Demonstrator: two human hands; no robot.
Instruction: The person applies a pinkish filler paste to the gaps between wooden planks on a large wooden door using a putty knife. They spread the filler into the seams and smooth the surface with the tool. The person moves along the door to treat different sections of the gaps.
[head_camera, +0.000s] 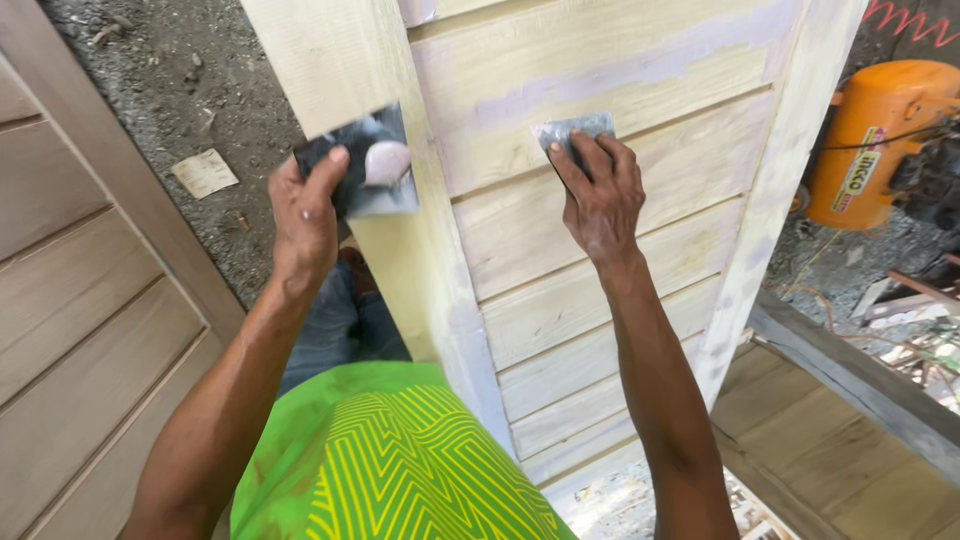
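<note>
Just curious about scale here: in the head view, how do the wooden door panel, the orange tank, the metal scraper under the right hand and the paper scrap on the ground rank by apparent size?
1. Wooden door panel
2. Orange tank, cut off by the frame
3. Metal scraper and paper scrap: they look alike, and the right hand hides part of the scraper.

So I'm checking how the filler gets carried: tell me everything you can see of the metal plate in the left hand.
The metal plate is a flat, thin, roughly square sheet of grey metal, smeared and dull. A pale pinkish-grey dab of filler sits on its upper face. The left hand grips its left edge, thumb on top. It is held tilted in front of the pale wooden door frame; whether it touches the wood cannot be told.
</note>
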